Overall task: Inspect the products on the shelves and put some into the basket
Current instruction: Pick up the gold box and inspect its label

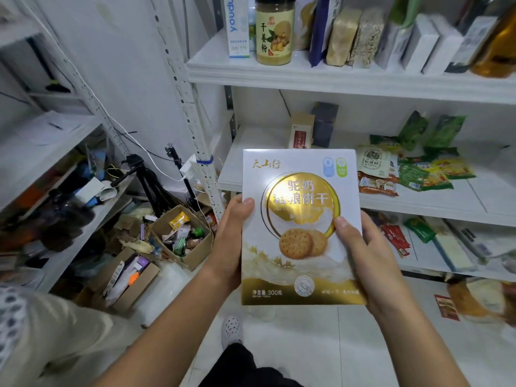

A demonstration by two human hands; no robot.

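Observation:
A flat white and gold biscuit box (300,227) with two round crackers printed on its front is held upright before me, face toward the camera. My left hand (230,236) grips its left edge, thumb on the front. My right hand (365,255) grips the right edge, thumb lying on the front too. Behind the box run white shelves (335,76) with products: a jar of yellow powder (275,34), vacuum packs and boxes on top, green and yellow snack packets (418,169) on the middle shelf. No basket is in view.
Open cardboard boxes (178,236) full of small items sit on the floor at left, beside a black tripod (150,180) and cables. A cluttered metal rack (55,169) stands at far left. The lower shelf (446,247) holds more packets. My shoe (231,331) stands on white tiles.

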